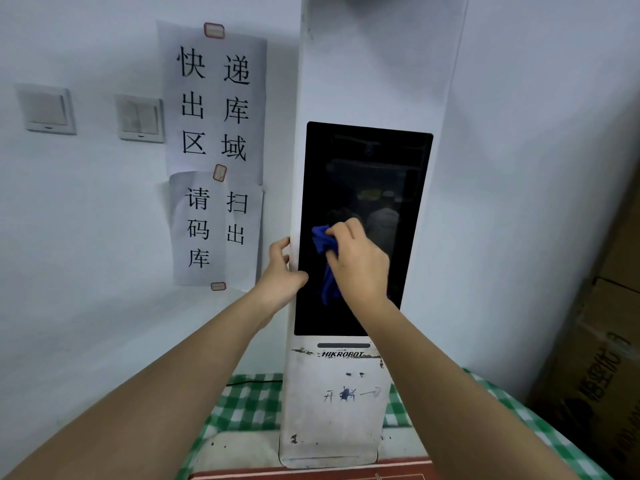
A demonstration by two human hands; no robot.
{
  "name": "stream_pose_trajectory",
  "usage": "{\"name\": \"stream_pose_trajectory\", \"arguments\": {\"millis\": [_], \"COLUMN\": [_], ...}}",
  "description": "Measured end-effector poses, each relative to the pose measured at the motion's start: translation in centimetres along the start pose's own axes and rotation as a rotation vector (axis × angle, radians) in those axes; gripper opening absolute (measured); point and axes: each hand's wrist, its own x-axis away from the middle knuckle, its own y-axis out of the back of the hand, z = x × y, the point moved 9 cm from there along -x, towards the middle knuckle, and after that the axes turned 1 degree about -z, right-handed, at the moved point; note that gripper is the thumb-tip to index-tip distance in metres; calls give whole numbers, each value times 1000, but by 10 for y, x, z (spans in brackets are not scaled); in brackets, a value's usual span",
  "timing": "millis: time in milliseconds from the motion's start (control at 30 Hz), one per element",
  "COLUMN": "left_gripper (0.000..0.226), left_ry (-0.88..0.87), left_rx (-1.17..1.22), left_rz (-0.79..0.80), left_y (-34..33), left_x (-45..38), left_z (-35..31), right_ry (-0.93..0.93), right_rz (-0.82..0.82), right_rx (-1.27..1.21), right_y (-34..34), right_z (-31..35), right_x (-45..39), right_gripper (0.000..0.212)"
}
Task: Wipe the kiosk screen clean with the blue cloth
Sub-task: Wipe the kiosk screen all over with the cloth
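right hand [358, 259] grips blue cloth [323, 239] on kiosk screen [367, 174] | left hand [282, 268] seemingly clasps kiosk edge | risk: your hard push tips the kiosk

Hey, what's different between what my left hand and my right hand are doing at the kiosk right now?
The left hand grips the kiosk's left edge, off the glass; the right hand is on the dark screen. The left hand holds no cloth; the right hand presses the bunched blue cloth against the screen. Both reach up to about the same height, at the screen's lower half.
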Motion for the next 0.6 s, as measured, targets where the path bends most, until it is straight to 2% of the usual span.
{"name": "stream_pose_trajectory", "arguments": {"millis": [67,133,233,433,500,600], "left_gripper": [82,84,84,84,86,86], "left_ry": [32,44,42,44,48,47], "left_rx": [-9,-13,-27,-33,-29,-27], "left_rz": [24,32,35,50,58,61], "left_y": [-2,-1,1,3,3,4], "left_x": [2,2,1,-4,-4,-4], "left_z": [3,5,8,14,14,13], "right_ry": [-160,-221,-158,184,172,2], "right_rz": [-79,-114,-108,-38,-60,-131], "right_rx": [-71,-120,-143,26,46,-41], "right_y": [8,6,-6,-12,-4,9], "right_z": [-15,-14,6,34,27,11], "right_x": [1,4,7,7,0,-15], "right_gripper": [21,23,26,23,23,24]}}
